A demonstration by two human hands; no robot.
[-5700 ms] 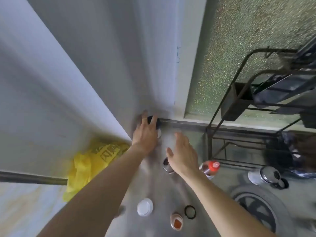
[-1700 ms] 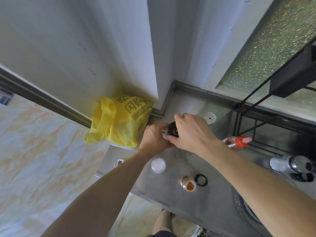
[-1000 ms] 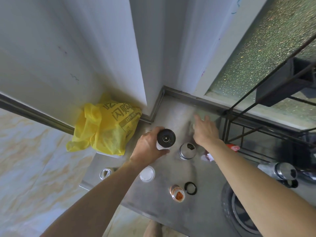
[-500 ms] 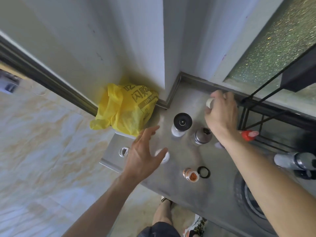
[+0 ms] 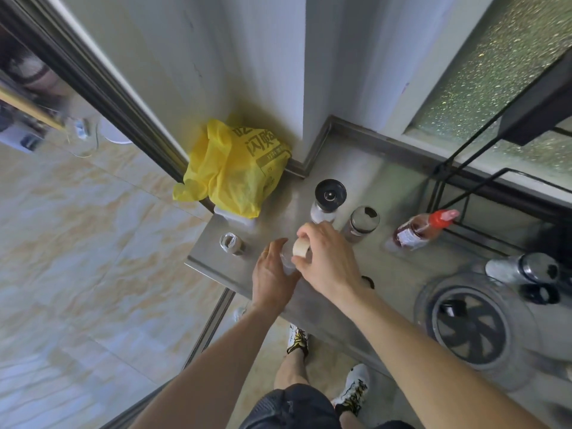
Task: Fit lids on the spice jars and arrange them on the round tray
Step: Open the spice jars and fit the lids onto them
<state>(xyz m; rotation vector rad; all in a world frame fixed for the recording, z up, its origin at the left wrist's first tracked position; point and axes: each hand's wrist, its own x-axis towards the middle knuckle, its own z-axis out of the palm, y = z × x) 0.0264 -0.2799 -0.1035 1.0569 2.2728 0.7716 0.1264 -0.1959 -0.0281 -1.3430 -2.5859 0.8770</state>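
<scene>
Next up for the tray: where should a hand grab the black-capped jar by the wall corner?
Grip the black-capped jar around its clear body below the wide cap, fingers coming from the near left; the shaker jar crowds its right, and it stands upright.

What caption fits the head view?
Right hand lowers a white lid onto the clear jar steadied by the left hand on the steel counter.

The crumpled yellow plastic bag (image 5: 236, 171) in the corner of the steel counter carried dark printed Chinese characters; the large ones read "闪购", seen sideways, with a band of smaller characters beneath them too small to read. The clear bottle with a red cap (image 5: 418, 231) bore a white label whose print was blurred beyond reading.
</scene>
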